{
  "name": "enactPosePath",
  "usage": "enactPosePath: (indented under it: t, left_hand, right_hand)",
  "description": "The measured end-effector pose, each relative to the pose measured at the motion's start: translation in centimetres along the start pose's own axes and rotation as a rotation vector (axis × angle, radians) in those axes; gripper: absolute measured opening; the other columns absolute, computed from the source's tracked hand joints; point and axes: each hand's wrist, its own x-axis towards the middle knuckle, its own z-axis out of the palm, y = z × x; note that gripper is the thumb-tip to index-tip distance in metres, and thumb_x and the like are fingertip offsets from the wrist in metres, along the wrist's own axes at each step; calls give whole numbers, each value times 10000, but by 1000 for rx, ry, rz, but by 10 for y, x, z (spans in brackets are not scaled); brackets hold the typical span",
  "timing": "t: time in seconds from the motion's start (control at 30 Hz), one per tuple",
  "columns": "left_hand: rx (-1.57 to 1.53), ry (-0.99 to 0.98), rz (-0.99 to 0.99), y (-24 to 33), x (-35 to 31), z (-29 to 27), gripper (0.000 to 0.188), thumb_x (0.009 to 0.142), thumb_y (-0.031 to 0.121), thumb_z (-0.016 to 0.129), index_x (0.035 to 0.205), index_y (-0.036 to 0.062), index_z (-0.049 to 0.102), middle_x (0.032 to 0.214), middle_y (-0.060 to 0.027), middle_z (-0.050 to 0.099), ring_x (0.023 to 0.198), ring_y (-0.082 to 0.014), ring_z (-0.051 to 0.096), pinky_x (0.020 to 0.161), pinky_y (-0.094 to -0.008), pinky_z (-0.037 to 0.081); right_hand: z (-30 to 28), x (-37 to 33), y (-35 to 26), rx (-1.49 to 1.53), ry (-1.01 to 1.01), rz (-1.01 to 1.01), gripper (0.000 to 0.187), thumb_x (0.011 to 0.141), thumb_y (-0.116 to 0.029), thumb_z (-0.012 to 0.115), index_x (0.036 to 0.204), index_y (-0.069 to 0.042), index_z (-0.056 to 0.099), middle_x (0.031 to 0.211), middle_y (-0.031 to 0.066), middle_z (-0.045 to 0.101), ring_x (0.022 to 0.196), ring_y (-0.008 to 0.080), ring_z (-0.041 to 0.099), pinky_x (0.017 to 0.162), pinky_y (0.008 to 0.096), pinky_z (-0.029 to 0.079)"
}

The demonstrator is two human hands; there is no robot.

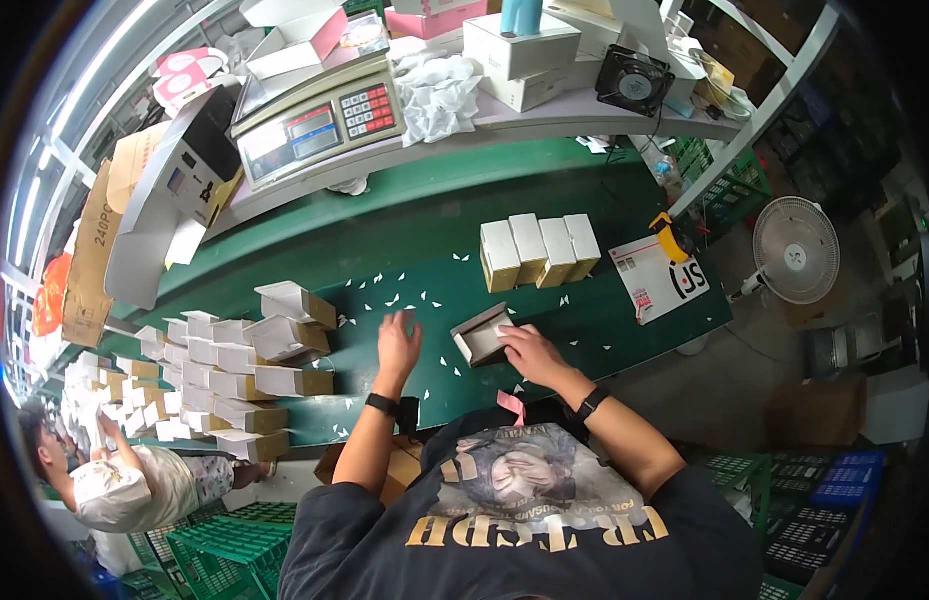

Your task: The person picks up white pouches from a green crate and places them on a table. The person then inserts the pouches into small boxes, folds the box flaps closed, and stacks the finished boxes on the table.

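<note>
My right hand [532, 354] grips the right side of a small open cardboard box [468, 343], white inside with brownish-grey outer walls, tilted over the green work table [434, 385]. My left hand [398, 343] hovers left of that box, fingers apart and holding nothing. Small white paper scraps [392, 300] are scattered around it. Beyond the right hand stands a row of several closed white-and-tan boxes [540, 250]. Many similar boxes with raised lids [246, 357] fill the table's left side.
A scale [319, 130] and white cartons [516, 60] occupy the raised back shelf. At right lie a flat white printed sheet [656, 280], a yellow tape dispenser [672, 240] and a fan [796, 250]. Another person [134, 485] works at far left, near green crates [234, 545].
</note>
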Motion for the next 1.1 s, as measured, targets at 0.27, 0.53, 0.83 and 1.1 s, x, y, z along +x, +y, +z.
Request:
enactPosePath:
  t: [0.27,0.53,0.83,1.1]
  left_hand:
    - [-1204,-353,-696,36,-41,71,338,1021,291,475,1041,-18,608,1035,-194,705,926,-254,700,823,-379,573]
    - [-1335,-244,-1012,54,-26,42,432,1022,334,532,1193,-55,608,1086,-212,690,950,-267,696,879,-360,562]
    - [-817,-382,-315,23,-43,67,596,916,289,733,1369,-51,548,977,-167,702,852,-181,677,782,-319,551]
    - [-165,-413,-126,50,-41,39,522,894,285,722,1323,13,606,1103,-180,685,937,-303,675,809,-392,551]
  right_hand:
    - [-23,56,32,878,-90,780,427,1052,-369,443,1362,-88,527,1142,152,681,944,225,674,778,323,537]
    - [-48,69,34,1060,-412,845,520,1036,-409,505,1405,-43,515,1146,161,674,997,190,653,807,293,531]
    - [-17,39,62,907,-337,361,543,907,-201,743,1357,43,560,1154,83,673,986,173,637,889,285,514]
    - [-23,32,37,252,-225,159,476,856,-165,760,1292,-32,626,1278,123,614,1125,300,594,971,358,473]
